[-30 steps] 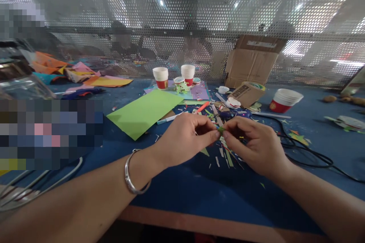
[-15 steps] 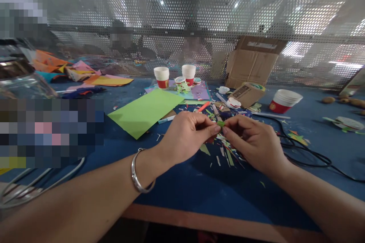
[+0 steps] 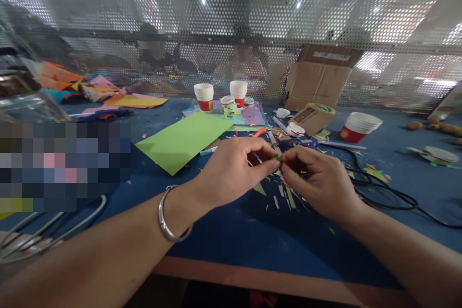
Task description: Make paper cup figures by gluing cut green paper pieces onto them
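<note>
Piece of small green material [image 3: 277, 158], probably paper: held above the blue tabletop [image 3: 252, 240], between the fingertips of both hands, mostly hidden by them.

Left hand [image 3: 233, 171]: thumb and forefinger pinching the piece's near end; silver-coloured metal bangle [image 3: 163, 219] around the wrist.

Right hand [image 3: 321, 180]: thumb and forefinger closed on the other end — fingertips almost meeting those of the left.

Loose paper scraps [image 3: 290, 198], green and white slivers: scattered on the tabletop beneath and beyond the hands.

Dark blue tool with a small red light [image 3: 301, 144]: just beyond the right hand, partly covered by it.

Black cable [image 3: 393, 193]: looped on the tabletop, right of that hand.

Flat bright green paper sheet [image 3: 186, 140]: beyond the left forearm.

White-and-red paper cups, nested: one stack [image 3: 204, 97] and another stack [image 3: 238, 90] at the back; a third stack [image 3: 361, 127], tilted, at right.

White disc with green paper parts [image 3: 437, 155]: far right.

Brown cardboard box [image 3: 317, 79]: upright at the back — small brown carton [image 3: 313, 119] in front, leaning.

Crumpled orange and yellow papers [image 3: 61, 77]: back left.
</note>
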A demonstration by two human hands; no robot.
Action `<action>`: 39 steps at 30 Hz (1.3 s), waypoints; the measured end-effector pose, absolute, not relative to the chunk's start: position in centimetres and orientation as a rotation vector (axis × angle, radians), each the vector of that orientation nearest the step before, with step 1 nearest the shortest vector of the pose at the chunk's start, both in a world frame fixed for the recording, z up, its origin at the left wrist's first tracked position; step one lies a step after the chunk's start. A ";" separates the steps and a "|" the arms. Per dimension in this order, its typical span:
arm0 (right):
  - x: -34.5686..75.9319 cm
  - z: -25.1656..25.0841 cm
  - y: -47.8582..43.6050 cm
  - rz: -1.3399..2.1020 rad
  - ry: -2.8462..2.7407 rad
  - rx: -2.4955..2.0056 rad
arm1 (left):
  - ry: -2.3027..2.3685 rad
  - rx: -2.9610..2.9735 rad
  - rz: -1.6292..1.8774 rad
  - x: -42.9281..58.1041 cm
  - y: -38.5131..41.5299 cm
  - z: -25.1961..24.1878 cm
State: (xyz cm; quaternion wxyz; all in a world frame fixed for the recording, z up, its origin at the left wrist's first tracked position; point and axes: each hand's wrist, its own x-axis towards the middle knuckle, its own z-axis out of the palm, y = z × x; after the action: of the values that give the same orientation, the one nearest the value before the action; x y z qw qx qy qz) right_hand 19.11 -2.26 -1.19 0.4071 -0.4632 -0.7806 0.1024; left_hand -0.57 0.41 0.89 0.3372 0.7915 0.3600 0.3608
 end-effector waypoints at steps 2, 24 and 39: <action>19.1 -1.3 -2.1 0.257 -1.969 -1.172 | 0.895 2.080 0.960 -0.5 0.3 0.8; 19.7 -0.9 -2.1 0.329 -2.022 -1.198 | 0.893 1.992 0.841 -0.3 0.8 0.7; 18.9 -1.2 -2.5 0.860 -2.361 -1.222 | 1.106 2.613 0.095 -4.3 2.9 2.5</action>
State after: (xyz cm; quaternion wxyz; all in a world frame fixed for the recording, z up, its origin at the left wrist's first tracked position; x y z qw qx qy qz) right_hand 18.93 -2.50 -1.24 0.1729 -0.4307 -0.8323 0.3033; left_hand -4.27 2.90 2.54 0.1508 0.9098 0.3851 0.0331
